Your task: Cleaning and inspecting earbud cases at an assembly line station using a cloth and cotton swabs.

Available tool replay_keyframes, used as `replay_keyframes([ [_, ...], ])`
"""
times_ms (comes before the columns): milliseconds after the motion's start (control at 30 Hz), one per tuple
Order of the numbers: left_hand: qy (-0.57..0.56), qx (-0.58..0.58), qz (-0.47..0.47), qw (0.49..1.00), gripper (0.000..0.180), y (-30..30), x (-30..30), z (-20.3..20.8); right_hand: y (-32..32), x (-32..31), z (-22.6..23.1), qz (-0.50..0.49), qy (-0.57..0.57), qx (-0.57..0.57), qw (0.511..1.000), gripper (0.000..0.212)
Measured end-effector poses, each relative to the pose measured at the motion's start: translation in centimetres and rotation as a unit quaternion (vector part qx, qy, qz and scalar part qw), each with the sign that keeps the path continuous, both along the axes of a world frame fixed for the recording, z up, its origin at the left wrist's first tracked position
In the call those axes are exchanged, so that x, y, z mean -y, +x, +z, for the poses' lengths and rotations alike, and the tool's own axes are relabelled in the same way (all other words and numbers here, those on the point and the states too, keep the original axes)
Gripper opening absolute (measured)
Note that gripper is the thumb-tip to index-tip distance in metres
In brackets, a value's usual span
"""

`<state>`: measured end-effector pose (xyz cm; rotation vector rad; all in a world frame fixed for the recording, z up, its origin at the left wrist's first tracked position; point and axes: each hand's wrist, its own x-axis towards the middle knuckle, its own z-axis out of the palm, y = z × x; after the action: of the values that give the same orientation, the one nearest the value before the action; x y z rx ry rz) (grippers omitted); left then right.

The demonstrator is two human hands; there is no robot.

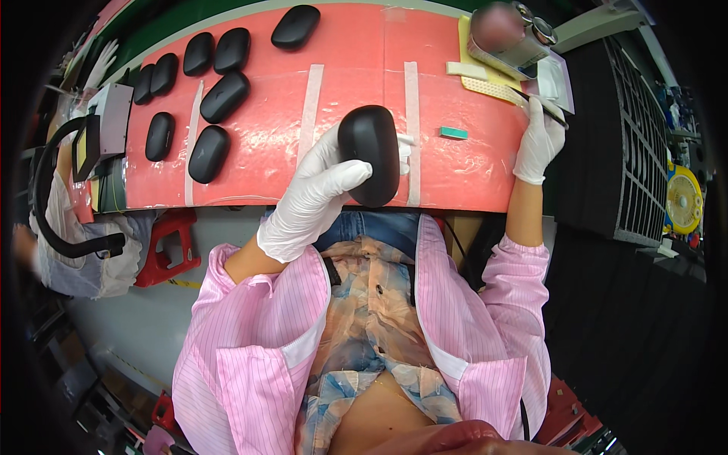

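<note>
My left hand [318, 186], in a white glove, is closed round a smooth black oval case [370, 155] and holds it up over the table's near edge, thumb across its front. At the right end of the table my gloved right hand [543, 136] grips a slim black pen-like tool [557, 117]. Its thin end points at a pale yellow sheet [489, 89] covered with small dots, which lies just beyond the fingers. Whether the tip touches the sheet is too small to tell. Between the two hands lies a small green block [453, 133].
Several more black cases [210, 154] lie on the left of the pink table mat [356, 83]. A tray of containers [508, 45] stands at the far right. At left are a grey box [112, 117], a black curved arm [45, 174], a red stool [171, 246] and another person's gloved hand [101, 67].
</note>
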<state>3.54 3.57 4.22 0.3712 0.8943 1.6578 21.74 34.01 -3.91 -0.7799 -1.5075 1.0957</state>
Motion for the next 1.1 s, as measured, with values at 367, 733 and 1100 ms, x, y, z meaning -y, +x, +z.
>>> replay_keyframes([
  [367, 0.032, -0.019, 0.004, 0.999, 0.075, 0.1, 1.0, 0.7, -1.8, 16.6, 10.2, 0.267, 0.198, -0.148, 0.931, 0.019],
  [733, 0.0, -0.039, -0.014, 0.999, 0.064, 0.2, 1.8, 1.2, -1.9, 17.8, 11.2, 0.364, 0.313, 0.009, 0.877, 0.028],
  [1100, -0.002, -0.295, -0.157, 0.943, 0.05, -2.2, -0.3, 0.9, -3.7, 6.5, 8.1, 0.044, 0.064, -0.047, 0.996, 0.009],
])
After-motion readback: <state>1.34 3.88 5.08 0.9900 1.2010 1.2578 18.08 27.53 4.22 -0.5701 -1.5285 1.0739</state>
